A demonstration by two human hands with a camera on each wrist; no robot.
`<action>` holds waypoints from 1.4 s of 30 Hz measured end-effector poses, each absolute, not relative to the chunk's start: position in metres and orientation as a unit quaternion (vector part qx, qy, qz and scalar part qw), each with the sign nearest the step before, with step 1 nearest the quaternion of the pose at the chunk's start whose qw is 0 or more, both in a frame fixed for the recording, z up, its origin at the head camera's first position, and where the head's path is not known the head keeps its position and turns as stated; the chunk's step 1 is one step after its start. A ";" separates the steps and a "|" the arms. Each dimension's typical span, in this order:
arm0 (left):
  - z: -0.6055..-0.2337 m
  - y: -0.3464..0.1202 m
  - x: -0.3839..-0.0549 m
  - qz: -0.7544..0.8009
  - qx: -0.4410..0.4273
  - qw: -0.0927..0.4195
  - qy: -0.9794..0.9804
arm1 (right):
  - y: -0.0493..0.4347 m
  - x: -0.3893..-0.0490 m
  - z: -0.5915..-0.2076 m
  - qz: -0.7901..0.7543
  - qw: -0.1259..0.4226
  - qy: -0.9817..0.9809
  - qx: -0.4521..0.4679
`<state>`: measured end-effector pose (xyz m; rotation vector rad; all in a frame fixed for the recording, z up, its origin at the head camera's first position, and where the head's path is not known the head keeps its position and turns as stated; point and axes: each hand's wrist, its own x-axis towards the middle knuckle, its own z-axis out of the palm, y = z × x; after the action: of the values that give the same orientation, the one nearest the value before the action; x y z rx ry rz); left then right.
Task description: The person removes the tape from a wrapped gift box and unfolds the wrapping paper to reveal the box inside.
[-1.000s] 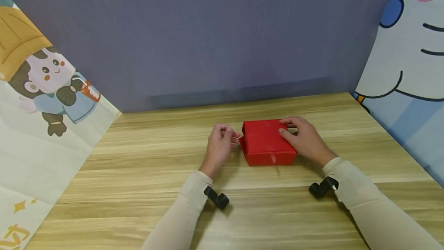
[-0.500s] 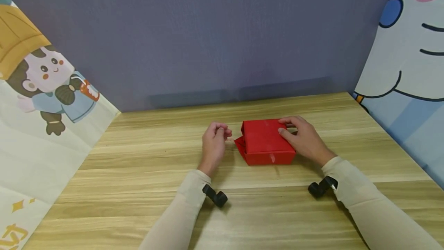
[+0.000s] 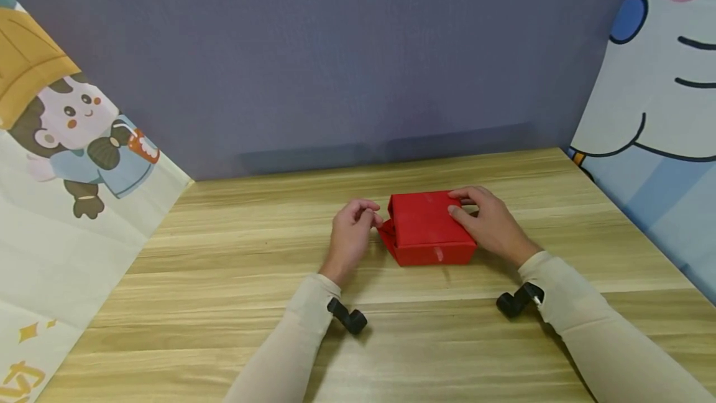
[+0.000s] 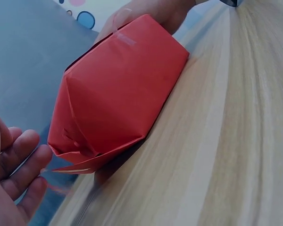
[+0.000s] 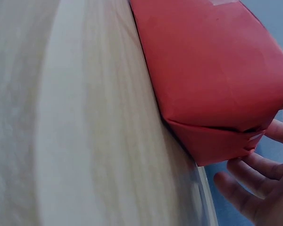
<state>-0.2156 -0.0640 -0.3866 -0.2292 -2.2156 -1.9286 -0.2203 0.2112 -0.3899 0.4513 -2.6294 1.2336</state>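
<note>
A box wrapped in red paper (image 3: 429, 219) lies on the wooden table. Its left end has a loose, folded paper flap (image 3: 387, 233) sticking out; in the left wrist view the flap (image 4: 80, 165) points toward the fingers. My left hand (image 3: 351, 229) is beside that flap, fingers loosely bent and fingertips right at its tip. A small clear glint, like a bit of tape (image 4: 44, 170), shows at those fingertips. My right hand (image 3: 486, 219) grips the right end, thumb on top and fingers along the far side. In the right wrist view its fingertips touch the folded end (image 5: 221, 141).
The wood-grain table (image 3: 268, 316) runs back to a grey-blue wall panel (image 3: 358, 67). Cartoon-printed sheets (image 3: 84, 142) stand on both sides. Each cream sleeve carries a black wrist camera (image 3: 348, 317). Clear tape (image 3: 439, 254) sits on the box's front side.
The left hand drew back from the flap, which sprang outward, then came back right to its tip. The right hand and the box have barely moved.
</note>
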 end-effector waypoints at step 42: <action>-0.387 -0.052 -0.204 -0.513 -0.151 0.074 -0.842 | 0.207 -0.219 -0.390 0.410 0.092 -0.891 0.173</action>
<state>-0.2044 -0.0524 -0.3867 -0.4521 -2.5273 -1.5409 -0.2190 0.2066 -0.3904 0.5134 -2.6465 1.2169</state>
